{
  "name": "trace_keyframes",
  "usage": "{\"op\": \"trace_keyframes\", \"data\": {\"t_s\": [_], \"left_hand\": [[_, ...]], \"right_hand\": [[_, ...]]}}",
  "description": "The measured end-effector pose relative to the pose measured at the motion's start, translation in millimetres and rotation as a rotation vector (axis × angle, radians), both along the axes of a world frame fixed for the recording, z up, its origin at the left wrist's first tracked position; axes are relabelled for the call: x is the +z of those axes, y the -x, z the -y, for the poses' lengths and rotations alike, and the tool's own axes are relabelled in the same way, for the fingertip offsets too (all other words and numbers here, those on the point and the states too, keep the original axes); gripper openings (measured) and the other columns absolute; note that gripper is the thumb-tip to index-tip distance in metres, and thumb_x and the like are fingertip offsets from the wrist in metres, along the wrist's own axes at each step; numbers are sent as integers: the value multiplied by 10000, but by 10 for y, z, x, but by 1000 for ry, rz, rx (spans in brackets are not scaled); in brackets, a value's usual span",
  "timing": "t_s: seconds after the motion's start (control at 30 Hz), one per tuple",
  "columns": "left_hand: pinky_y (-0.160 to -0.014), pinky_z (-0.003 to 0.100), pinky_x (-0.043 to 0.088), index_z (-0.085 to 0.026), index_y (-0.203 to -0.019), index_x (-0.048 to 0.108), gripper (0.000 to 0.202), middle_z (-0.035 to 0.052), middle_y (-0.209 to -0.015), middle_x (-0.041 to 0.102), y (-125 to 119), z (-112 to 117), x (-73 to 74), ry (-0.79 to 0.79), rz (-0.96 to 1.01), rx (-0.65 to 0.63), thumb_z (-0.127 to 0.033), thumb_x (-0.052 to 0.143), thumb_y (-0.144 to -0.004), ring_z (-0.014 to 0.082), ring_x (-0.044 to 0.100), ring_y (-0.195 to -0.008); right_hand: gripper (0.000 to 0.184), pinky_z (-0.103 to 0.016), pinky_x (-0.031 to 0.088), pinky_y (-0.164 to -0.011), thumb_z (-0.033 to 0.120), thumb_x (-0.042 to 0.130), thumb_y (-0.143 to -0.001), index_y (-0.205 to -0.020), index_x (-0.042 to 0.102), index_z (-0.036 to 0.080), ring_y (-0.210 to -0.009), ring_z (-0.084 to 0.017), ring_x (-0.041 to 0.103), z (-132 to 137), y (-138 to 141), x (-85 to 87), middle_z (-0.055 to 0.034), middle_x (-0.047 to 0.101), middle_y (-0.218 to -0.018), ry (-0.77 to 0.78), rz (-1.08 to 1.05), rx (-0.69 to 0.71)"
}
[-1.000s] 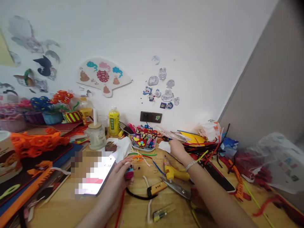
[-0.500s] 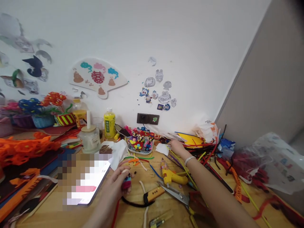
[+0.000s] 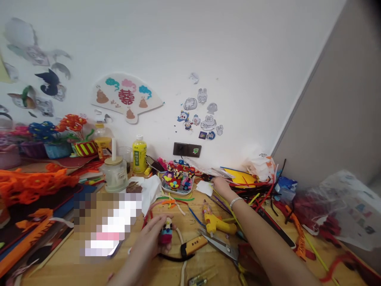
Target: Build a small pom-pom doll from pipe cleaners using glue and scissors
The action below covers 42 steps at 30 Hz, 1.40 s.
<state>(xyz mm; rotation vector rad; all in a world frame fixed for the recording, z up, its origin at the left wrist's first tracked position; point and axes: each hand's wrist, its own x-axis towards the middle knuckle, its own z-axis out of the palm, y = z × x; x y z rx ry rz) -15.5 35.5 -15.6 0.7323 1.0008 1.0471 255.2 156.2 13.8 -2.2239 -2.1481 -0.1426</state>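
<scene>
My left hand (image 3: 156,235) is closed around a small fuzzy doll (image 3: 166,232) with a pale head, a blue middle and a pink base, held upright above the table. My right hand (image 3: 222,188) reaches to the back of the table, over a heap of pipe cleaners (image 3: 238,191) and beside a white paper piece (image 3: 204,188). Its fingers are curled together, and what they grip is hidden. Between my arms lie a yellow glue gun (image 3: 218,224), scissors (image 3: 222,245) and a yellow-and-black lighter (image 3: 193,246). A black pipe cleaner (image 3: 175,259) curves below the doll.
A tray (image 3: 178,192) of similar dolls stands at the back centre. Left are a lit phone (image 3: 119,222), a glass jar (image 3: 114,176) and a yellow drink bottle (image 3: 139,155). Orange pipe-cleaner work (image 3: 35,184) lies far left; a clear plastic bag (image 3: 348,210) is at right.
My left hand has moved slightly right and turned, so more of the doll's front shows. My right hand stays over the pipe cleaners. The view has shifted slightly.
</scene>
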Motion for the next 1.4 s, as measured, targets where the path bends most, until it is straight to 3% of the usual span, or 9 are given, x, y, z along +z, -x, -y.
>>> {"op": "trace_keyframes", "data": {"t_s": [0.23,0.4,0.53,0.63,0.77,0.87,1.0,1.2,1.4], "left_hand": [[-308,224,363,-195,-820,550,330,-17,-562,621,-14,42,52,0,10,-38,-394,674,-588,112,490,-300],[-316,214,370,-186,-811,553,288,-14,-566,636,-35,116,139,-13,15,-53,-364,667,-616,108,503,-305],[-325,212,381,-152,-831,582,306,-17,-548,612,-42,194,193,-25,28,-76,-376,657,-635,108,521,-320],[-348,216,405,-138,-856,585,325,-12,-584,607,-52,263,244,-14,23,-120,-374,653,-643,116,549,-360],[-356,220,423,-139,-886,568,348,5,-650,615,-82,332,268,-16,26,-201,-401,626,-665,128,575,-411],[-367,213,435,-143,-841,556,330,-15,-585,579,-108,355,230,-24,13,-264,-433,599,-689,137,588,-440],[-339,186,417,-160,-835,533,356,-12,-615,593,-139,364,169,-37,-43,-312,-492,560,-708,119,580,-427],[-308,139,348,-164,-736,519,336,-9,-620,615,-156,380,161,-118,-91,-336,-497,558,-710,65,511,-364],[-281,123,271,-157,-695,522,344,-20,-558,575,-163,395,166,-148,-77,-338,-499,549,-719,40,416,-328]], "right_hand": [[271,-368,481,-776,275,523,-854,-1084,529,130,-922,-191,570,-56,48,-9,-91,552,-1093,25,-8,-8],[258,-378,483,-772,282,514,-859,-1072,533,137,-907,-185,575,38,-21,177,-77,561,-1079,-60,-125,27],[159,-346,464,-784,202,489,-862,-952,595,124,-881,-167,589,290,49,363,-61,626,-968,-150,-292,126],[169,-244,462,-720,138,488,-823,-920,626,128,-801,-138,614,644,297,398,-54,669,-889,-169,-449,243],[92,-196,461,-634,165,569,-762,-792,656,170,-692,-113,619,1148,746,319,2,682,-754,-119,-622,392],[32,-258,444,-737,140,663,-657,-673,673,166,-769,-155,611,1346,988,241,-26,685,-763,-108,-910,470],[29,-321,413,-810,145,691,-577,-576,667,161,-845,-202,591,1375,1108,155,-62,678,-826,-28,-1208,365],[222,-319,444,-671,351,704,-568,-585,677,131,-702,-203,594,1384,1118,77,-65,660,-703,120,-1379,276],[368,-278,425,-587,458,715,-545,-657,678,109,-519,-127,546,1401,1161,-24,-25,619,-571,244,-1547,240]]}}
